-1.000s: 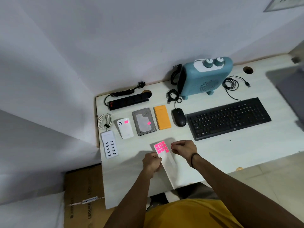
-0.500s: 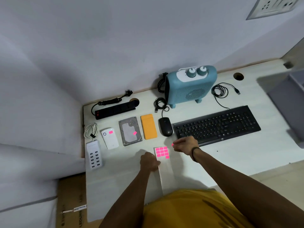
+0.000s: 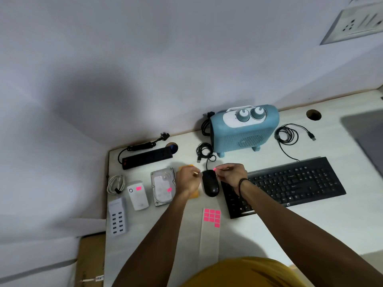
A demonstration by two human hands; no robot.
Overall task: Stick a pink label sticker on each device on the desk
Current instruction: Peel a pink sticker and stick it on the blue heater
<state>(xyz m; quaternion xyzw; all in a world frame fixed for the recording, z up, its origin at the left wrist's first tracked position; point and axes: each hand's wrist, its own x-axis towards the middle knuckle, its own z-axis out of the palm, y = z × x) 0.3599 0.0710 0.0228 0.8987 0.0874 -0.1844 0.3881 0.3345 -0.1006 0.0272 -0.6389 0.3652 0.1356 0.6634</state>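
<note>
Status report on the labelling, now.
Right hand pinching a pink sticker above the mouse. Left hand over the orange device, hiding most of it. Hard drive and white adapter labelled. Nothing blocking.

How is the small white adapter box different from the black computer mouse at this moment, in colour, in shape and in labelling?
The small white adapter box is white and flat-sided with squared corners; the black computer mouse is black and rounded. The box already carries a pink sticker on its top; the mouse shows none. The box lies apart from both hands, while the right hand holds a small pink sticker just above the mouse's far end. Both lie flat on the white desk.
</note>
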